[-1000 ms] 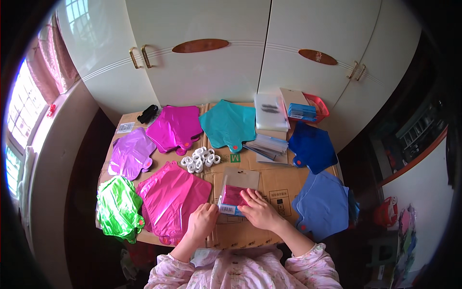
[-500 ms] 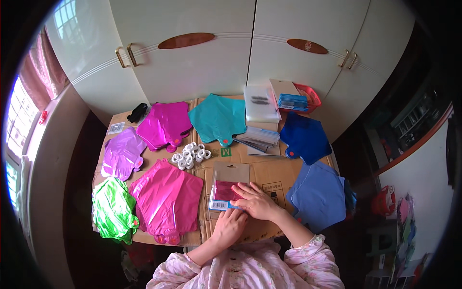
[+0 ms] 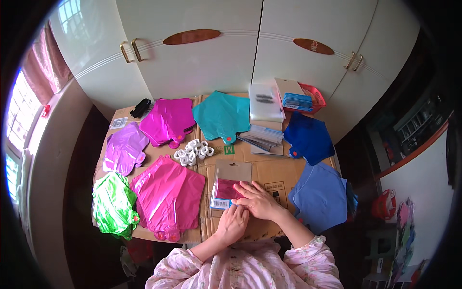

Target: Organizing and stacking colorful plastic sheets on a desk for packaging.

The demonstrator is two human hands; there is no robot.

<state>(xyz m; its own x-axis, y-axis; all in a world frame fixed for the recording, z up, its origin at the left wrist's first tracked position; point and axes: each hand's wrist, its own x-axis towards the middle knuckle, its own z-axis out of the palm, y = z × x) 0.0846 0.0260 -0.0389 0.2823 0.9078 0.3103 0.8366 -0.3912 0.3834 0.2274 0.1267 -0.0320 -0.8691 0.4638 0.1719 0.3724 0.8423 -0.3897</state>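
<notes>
Cardboard sheeting (image 3: 272, 171), brown, laid over the table top; on it, from left to right: bright green foil pieces (image 3: 114, 204), crumpled, at the near left corner; lilac foil piece (image 3: 125, 149), just beyond; black object (image 3: 140, 108), small, at the far edge; magenta foil pieces (image 3: 163, 123), with a red dot on the tab; large pink foil pieces (image 3: 168, 195), spread toward the near edge; white rings (image 3: 192, 153), a small heap; teal foil pieces (image 3: 222, 115), tab toward the person. Next, near the middle of the near side, a flat packet (image 3: 233, 177), hanging-hole end away from the person, showing a folded pink piece (image 3: 224, 189) and a blue-and-white barcode strip (image 3: 220, 203). Left hand (image 3: 233, 224), fingers curled at the packet's near edge, partly beneath the other hand; whether they pinch anything cannot be told. Right hand (image 3: 260, 201), palm down, fingers extended and somewhat spread, lying over the packet's right part, not closed around it. Continuing: clear sleeves (image 3: 264, 107), stacked at the back; loose cards (image 3: 264, 137), fanned in front; blue cards (image 3: 297, 101), bundled beside a red basket (image 3: 317, 102); navy foil pieces (image 3: 310, 137); light blue foil pieces (image 3: 320, 195), near right.
</notes>
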